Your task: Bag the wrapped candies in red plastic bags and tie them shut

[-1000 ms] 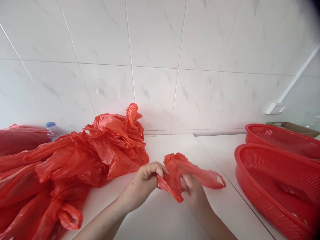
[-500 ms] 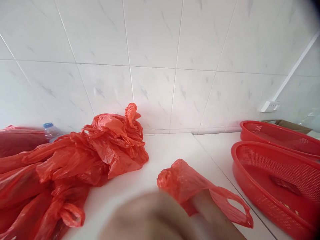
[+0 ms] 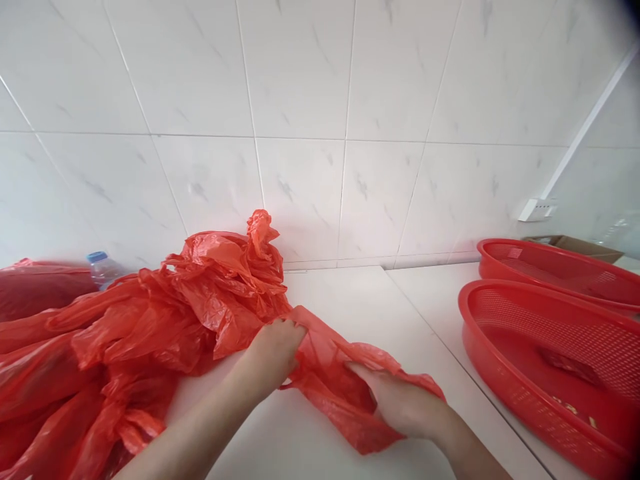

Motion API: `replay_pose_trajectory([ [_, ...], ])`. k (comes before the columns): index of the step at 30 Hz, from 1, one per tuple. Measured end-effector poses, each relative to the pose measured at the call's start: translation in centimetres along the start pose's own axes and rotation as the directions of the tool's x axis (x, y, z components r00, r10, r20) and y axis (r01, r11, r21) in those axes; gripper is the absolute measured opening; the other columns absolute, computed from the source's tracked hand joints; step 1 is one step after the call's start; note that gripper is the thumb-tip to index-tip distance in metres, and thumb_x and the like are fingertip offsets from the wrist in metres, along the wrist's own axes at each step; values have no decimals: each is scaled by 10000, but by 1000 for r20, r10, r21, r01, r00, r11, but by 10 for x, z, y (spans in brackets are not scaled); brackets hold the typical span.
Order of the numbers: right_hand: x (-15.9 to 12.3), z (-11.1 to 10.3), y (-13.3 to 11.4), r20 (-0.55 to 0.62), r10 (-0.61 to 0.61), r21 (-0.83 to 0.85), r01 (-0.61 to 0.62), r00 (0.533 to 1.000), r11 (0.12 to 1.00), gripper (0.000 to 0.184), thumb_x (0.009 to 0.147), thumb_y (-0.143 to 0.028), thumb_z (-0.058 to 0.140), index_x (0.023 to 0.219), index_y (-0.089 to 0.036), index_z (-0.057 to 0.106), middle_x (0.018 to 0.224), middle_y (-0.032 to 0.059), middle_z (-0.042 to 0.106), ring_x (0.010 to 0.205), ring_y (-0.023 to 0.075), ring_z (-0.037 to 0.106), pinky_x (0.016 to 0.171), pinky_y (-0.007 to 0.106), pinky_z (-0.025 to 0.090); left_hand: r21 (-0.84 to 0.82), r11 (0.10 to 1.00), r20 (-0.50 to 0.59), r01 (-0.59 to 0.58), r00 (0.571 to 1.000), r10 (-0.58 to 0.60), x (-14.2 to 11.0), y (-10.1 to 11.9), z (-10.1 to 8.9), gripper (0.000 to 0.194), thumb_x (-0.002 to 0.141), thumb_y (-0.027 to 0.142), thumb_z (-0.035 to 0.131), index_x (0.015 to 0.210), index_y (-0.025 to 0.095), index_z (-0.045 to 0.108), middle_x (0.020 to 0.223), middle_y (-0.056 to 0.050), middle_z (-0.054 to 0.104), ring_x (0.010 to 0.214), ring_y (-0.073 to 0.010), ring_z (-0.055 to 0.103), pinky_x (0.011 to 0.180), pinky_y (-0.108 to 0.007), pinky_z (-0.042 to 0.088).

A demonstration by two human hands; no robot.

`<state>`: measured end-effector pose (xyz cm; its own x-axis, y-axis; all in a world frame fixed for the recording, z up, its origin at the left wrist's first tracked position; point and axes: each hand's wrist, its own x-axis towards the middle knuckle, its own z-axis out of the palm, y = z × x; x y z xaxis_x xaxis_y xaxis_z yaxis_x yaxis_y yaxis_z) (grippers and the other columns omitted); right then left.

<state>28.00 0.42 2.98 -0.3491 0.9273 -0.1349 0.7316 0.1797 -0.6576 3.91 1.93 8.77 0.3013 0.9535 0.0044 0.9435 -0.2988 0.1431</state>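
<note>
A thin red plastic bag (image 3: 325,393) is stretched between my two hands just above the white tabletop. My left hand (image 3: 280,347) is closed on the bag's left end, its fingers curled into the film. At the other end, my right hand (image 3: 400,400) reaches into the bag's mouth. One digit of it is stretched out along the film, while the rest of its fingers are hidden by the bag. Beside my left hand lies a large heap of crumpled red plastic bags (image 3: 150,327).
Two red plastic baskets (image 3: 520,293) with mesh sides stand at the right; the nearer one holds a dark red packet (image 3: 570,367) and small pale bits. A blue-capped clear bottle (image 3: 103,270) stands behind the heap. Behind the table (image 3: 350,287) rises a tiled wall (image 3: 300,80).
Half a second ago both hands were blurred low in front, and the bag lay bunched with its handle loop at the right. Now its left end is gripped and the bag is spread out.
</note>
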Motion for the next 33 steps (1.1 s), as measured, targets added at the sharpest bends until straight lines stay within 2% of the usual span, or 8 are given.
replay_pose_trajectory([
  [6, 2, -28, 3, 142, 3, 363, -54, 990, 930, 458, 799, -419, 584, 1249, -348, 536, 671, -33, 568, 544, 100, 502, 497, 208, 373, 107, 942, 52, -317, 948, 313, -18, 14, 2, 457, 587, -42, 548, 977, 190, 600, 1050, -97, 621, 949, -279, 581, 788, -376, 478],
  [11, 24, -32, 34, 165, 15, 885, -155, 986, 438, 558, 882, -583, 380, 597, -145, 575, 447, -40, 422, 357, 25, 336, 355, 144, 263, -57, 901, -3, -431, 902, 431, -26, 12, 9, 242, 599, -35, 545, 692, 181, 602, 1086, -64, 626, 1051, -274, 546, 893, -371, 429],
  [14, 37, -31, 55, 206, 207, 960, -238, 956, 149, 443, 900, -483, 448, 613, -156, 530, 481, -38, 473, 350, 15, 359, 313, 111, 229, -267, 875, 50, -404, 901, 432, -29, 3, 15, 238, 647, -39, 479, 588, 187, 526, 739, 9, 610, 706, -147, 583, 586, -224, 440],
  [16, 39, -31, 61, 237, 260, 959, -268, 936, 94, 339, 903, -431, 475, 703, -168, 546, 538, -23, 547, 353, 21, 396, 296, 104, 233, -326, 857, -70, -398, 915, 398, -30, -2, 22, 249, 720, -19, 448, 641, 197, 547, 786, 6, 613, 698, -128, 579, 595, -214, 449],
  [21, 30, -29, 46, 208, 111, 931, -231, 972, 284, 350, 898, -484, 456, 967, -160, 568, 695, 52, 658, 416, 61, 503, 327, 137, 346, -423, 876, -455, -233, 890, 17, -28, -10, 47, 225, 818, 169, 528, 1011, 253, 607, 1363, -89, 409, 1181, -271, 476, 881, -405, 486],
  [25, 21, -24, 21, 57, 140, 848, -122, 989, 516, 351, 866, -500, 501, 1031, -192, 533, 783, 39, 656, 567, 104, 574, 450, 193, 441, -720, 694, -238, 14, 934, -266, -27, -13, 57, 412, 793, 276, 572, 1202, 286, 521, 1399, -95, 389, 989, -248, 605, 679, -352, 554],
  [29, 14, -18, -4, -144, 50, 535, 35, 988, 844, 314, 868, -471, 471, 761, -194, 573, 756, 27, 636, 659, 141, 598, 601, 263, 486, -841, 528, -28, 117, 966, -258, -28, -12, 56, 474, 757, 237, 574, 1226, 244, 506, 1278, -61, 547, 1026, -232, 596, 816, -330, 518],
  [33, 13, -9, -14, -148, -120, 166, 145, 982, 975, 345, 744, -315, 621, 1087, -283, 621, 1196, 36, 587, 1126, 233, 512, 936, 369, 421, -922, 373, 45, 104, 986, -163, -28, -9, 58, 498, 728, 143, 521, 1218, 230, 501, 1233, -54, 574, 1059, -221, 580, 848, -320, 497],
])
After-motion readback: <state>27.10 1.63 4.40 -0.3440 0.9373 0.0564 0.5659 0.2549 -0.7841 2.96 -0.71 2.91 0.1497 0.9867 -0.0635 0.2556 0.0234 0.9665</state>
